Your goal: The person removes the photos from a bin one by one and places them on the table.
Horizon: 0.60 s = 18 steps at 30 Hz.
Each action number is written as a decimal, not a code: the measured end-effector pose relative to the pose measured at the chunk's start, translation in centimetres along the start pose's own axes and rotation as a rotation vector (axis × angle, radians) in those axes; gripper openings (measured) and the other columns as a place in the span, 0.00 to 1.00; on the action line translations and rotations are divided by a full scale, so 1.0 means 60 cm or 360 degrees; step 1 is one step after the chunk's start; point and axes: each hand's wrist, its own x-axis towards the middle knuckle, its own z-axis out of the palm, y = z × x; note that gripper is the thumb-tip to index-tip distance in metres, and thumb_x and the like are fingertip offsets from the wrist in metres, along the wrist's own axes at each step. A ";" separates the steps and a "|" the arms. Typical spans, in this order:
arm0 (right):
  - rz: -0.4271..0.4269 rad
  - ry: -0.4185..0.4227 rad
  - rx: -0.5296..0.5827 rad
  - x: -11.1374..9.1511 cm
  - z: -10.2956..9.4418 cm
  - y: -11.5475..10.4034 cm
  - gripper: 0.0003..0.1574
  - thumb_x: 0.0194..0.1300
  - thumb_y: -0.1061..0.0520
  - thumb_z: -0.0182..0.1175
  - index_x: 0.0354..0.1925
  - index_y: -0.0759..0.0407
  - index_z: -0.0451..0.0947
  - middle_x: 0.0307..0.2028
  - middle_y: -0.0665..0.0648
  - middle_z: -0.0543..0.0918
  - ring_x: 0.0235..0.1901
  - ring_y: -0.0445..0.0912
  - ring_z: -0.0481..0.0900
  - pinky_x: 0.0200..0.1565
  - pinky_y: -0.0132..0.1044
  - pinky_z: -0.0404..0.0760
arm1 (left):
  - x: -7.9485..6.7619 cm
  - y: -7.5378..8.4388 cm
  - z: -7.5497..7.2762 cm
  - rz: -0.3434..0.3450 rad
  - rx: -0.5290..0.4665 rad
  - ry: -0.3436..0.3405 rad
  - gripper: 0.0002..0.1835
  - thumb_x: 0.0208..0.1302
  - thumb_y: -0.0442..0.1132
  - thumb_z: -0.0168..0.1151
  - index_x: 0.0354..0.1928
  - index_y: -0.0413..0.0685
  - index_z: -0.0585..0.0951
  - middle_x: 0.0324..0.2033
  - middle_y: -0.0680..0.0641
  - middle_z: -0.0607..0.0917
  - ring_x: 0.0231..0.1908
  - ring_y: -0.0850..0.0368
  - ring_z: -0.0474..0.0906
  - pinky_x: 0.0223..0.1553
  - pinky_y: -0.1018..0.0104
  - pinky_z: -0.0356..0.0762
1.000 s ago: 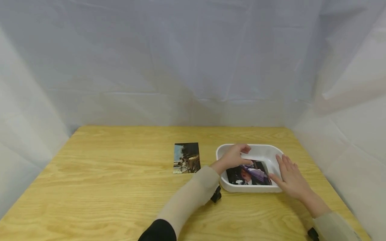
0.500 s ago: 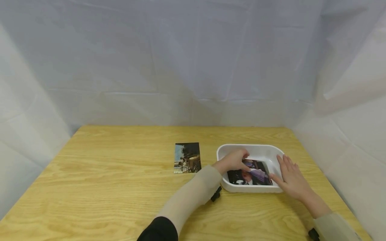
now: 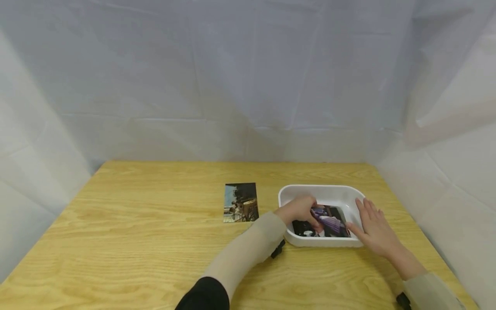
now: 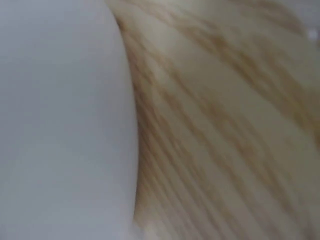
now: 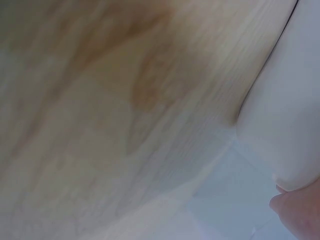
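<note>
In the head view, a white tray [image 3: 321,243] with rounded corners stands on the right of the table. Inside it lies a photo card [image 3: 331,224] with a purple-striped area and dark parts. My left hand [image 3: 300,209] reaches over the tray's left side, its thumb and fingers down at the card's left part. Its fingertips are partly hidden, so whether they pinch the card is unclear. My right hand [image 3: 376,230] rests with straight fingers along the tray's right rim. The left wrist view shows the tray's white outer wall [image 4: 65,120]; the right wrist view shows fingertips [image 5: 300,210] at the tray.
A second photo card [image 3: 241,202], blue and dark brown, lies flat on the wooden table [image 3: 147,232] left of the tray. White sheeting [image 3: 248,86] hangs behind the table and along both sides.
My left hand has come down into the tray, its thumb and fingers closing in toward the card's left part. My right hand, the tray and both cards have stayed in place.
</note>
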 end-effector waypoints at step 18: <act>-0.0014 0.0030 -0.0007 -0.002 -0.001 -0.001 0.48 0.64 0.42 0.46 0.64 0.73 0.40 0.60 0.79 0.46 0.61 0.67 0.43 0.56 0.62 0.43 | -0.001 0.001 -0.002 0.0054 -0.0052 -0.0011 0.23 0.40 0.44 0.73 0.37 0.40 0.78 0.27 0.52 0.77 0.29 0.62 0.71 0.31 0.78 0.65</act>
